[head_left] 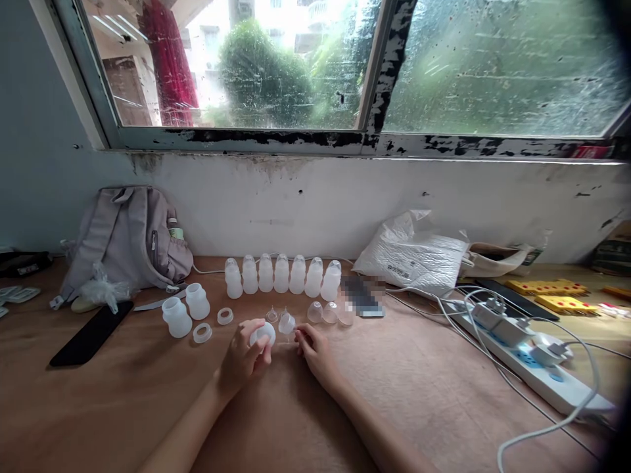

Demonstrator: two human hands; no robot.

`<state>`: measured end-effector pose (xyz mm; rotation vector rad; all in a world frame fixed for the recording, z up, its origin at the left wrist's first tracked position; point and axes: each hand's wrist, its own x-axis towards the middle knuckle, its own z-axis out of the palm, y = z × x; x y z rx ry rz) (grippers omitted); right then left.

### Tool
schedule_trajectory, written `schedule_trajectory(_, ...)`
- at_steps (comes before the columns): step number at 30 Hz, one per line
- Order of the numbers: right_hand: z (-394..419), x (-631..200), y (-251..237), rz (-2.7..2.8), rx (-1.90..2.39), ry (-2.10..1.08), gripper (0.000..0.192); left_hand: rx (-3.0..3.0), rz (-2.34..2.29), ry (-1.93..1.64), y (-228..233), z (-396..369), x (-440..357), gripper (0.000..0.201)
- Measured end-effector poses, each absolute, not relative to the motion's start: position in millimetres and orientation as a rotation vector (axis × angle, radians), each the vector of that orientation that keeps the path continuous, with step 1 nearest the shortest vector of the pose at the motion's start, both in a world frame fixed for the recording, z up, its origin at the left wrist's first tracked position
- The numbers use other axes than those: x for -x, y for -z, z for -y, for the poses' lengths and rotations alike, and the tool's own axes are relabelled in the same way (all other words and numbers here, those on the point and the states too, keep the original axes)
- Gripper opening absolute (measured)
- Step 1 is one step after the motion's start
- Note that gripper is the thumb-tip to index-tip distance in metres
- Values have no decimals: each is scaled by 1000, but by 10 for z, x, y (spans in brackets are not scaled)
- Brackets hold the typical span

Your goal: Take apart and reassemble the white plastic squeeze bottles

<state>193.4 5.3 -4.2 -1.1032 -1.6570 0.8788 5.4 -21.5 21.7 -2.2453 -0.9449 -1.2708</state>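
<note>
My left hand (245,348) is wrapped round a white baby bottle (263,334), partly covered by the fingers. Close by on the right, my right hand (315,349) has its fingers drawn together at the edge of a clear bottle nipple (286,322). Just behind lies another clear nipple (271,315). Several capped bottles (281,273) stand in a row at the back. Two open bottles (176,318) are upright on the left, with a white collar ring (202,333) and a second ring (225,316) beside them. Clear dome caps (329,313) sit beyond my right hand.
At the left are a grey backpack (133,236) and a black flat case (91,335). A blurred-out phone (367,302) and a silver plastic bag (414,253) lie at the back right. Cables run around a white power strip (537,358) on the brown table (394,394).
</note>
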Motion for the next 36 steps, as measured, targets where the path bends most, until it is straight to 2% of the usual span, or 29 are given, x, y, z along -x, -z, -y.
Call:
schedule_trajectory(4, -37, -1934, 27, 1608, 1084, -941, 22, 2424, 1053, 1324, -127, 228, -109, 29)
schedule_trajectory(9, -28, -1931, 29, 1595, 1064, -940, 22, 2569, 1512, 1638, -63, 193, -177, 57)
schedule_trajectory(13, -70, -1986, 22, 1614, 1083, -884, 22, 2626, 1634, 1530, -84, 169, -177, 50)
schedule_trajectory(17, -91, -2076, -33, 1767, 1107, -622, 21, 2635, 1589, 1389, -110, 166, -84, 58)
schedule_trajectory(20, -72, -2107, -62, 1931, 1135, -436, 26, 2656, 1476, 1221, -102, 160, -16, 50)
schedule_trajectory(23, -54, -2100, -60, 2011, 1164, -397, 27, 2657, 1338, 1117, -102, 151, 16, 48)
schedule_trajectory(28, -69, -2094, -82, 1984, 1154, -547, 24, 2599, 1304, 1065, -131, 141, 43, 49)
schedule_trajectory(33, -74, -2098, -140, 1863, 1150, -1050, 46, 2634, 1168, 1064, -134, 134, 62, 49)
schedule_trajectory(36, -73, -2098, -143, 1754, 1146, -1093, 38, 2636, 1192, 1085, -125, 132, 60, 49)
